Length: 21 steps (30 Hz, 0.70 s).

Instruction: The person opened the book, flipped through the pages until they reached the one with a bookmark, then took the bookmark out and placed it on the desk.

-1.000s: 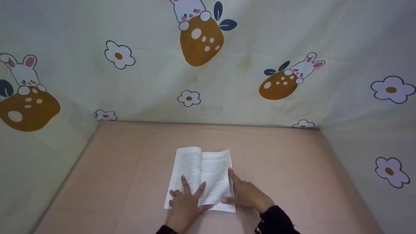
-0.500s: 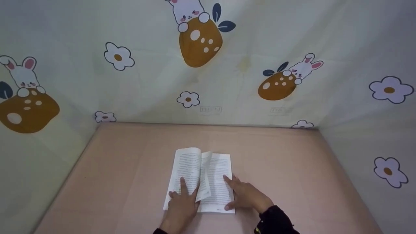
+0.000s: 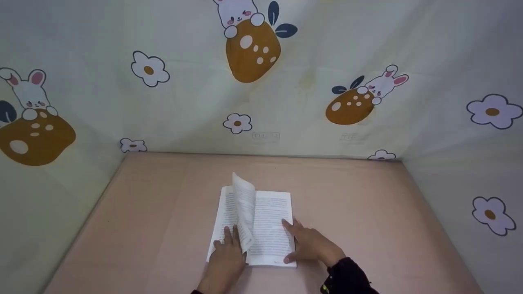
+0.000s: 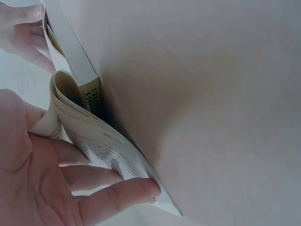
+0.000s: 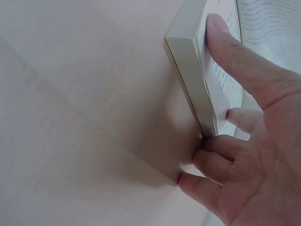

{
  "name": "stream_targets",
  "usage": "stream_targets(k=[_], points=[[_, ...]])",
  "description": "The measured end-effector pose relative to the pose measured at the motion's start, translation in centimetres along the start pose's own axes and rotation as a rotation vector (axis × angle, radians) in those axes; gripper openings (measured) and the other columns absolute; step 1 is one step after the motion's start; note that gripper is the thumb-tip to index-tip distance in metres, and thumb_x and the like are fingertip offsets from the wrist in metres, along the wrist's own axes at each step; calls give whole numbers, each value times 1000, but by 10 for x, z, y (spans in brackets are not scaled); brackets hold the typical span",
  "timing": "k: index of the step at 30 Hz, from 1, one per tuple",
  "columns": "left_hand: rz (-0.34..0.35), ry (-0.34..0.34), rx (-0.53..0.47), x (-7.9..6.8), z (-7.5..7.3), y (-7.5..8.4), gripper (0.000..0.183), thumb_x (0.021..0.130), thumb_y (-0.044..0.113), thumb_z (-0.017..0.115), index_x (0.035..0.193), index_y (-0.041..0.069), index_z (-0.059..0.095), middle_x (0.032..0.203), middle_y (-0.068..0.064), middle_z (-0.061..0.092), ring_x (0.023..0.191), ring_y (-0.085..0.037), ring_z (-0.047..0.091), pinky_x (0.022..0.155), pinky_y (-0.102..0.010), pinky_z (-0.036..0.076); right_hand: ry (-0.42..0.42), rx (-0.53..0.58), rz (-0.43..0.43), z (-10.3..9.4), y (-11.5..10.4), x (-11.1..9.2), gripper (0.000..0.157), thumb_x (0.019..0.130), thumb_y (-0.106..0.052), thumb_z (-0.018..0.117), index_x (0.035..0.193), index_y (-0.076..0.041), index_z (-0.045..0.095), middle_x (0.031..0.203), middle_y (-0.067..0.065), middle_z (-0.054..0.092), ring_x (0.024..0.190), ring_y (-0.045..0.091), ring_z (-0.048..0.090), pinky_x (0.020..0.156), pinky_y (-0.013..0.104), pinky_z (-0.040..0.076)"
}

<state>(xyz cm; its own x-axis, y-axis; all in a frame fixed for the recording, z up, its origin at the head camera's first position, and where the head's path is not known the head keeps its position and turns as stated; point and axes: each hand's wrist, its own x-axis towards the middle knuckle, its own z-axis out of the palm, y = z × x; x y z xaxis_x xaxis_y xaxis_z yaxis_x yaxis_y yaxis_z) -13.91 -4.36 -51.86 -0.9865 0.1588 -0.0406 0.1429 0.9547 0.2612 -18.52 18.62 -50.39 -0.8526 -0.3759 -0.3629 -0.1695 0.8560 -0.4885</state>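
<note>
An open paperback book (image 3: 271, 228) with printed pages lies on the tabletop. One leaf (image 3: 245, 200) stands up near the spine, curving over toward the left side. My left hand (image 3: 226, 257) rests on the lower left pages with fingers extended, right beside that leaf; in the left wrist view its fingertips touch the printed page (image 4: 108, 141). My right hand (image 3: 312, 243) is at the right edge, thumb and index finger pressing on the right page. Its other fingers (image 5: 211, 165) sit against the side of the thick page block (image 5: 193, 70) and on the table.
The book is near the front middle of a pinkish-tan tabletop (image 3: 163, 196). A pale fabric backdrop (image 3: 188, 102) printed with rabbits and flowers encloses the table at the back and both sides. A dark sleeve (image 3: 347, 277) covers the right wrist.
A leaf has swung from the right side over toward the left, baring the right page beneath. My left hand has shifted slightly left and down; my right thumb and index have settled on the page.
</note>
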Motion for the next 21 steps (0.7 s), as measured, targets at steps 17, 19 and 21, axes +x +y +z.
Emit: stream_targets(k=[17,19,21], points=[[-132,102,-34,2,7,1,85,82,19,67,144,-8,17,143,-35,28,105,-54,51,51,-39,54,-11,18,14,0,-2,1,103,64,-46,79,148,-17,26,153,21,15,139,38,23,111,55,23],[-120,138,-13,1,8,0,93,78,23,72,146,-2,15,148,-30,22,101,-47,55,47,-31,51,-12,13,18,0,-2,1,104,64,-47,78,148,-17,26,153,22,15,139,38,23,111,55,23],[-107,168,11,1,8,-1,96,75,19,75,148,3,15,152,-25,15,91,-37,58,42,-25,46,-16,7,23,-1,-1,1,104,64,-48,78,148,-17,25,153,22,15,139,38,23,111,54,23]])
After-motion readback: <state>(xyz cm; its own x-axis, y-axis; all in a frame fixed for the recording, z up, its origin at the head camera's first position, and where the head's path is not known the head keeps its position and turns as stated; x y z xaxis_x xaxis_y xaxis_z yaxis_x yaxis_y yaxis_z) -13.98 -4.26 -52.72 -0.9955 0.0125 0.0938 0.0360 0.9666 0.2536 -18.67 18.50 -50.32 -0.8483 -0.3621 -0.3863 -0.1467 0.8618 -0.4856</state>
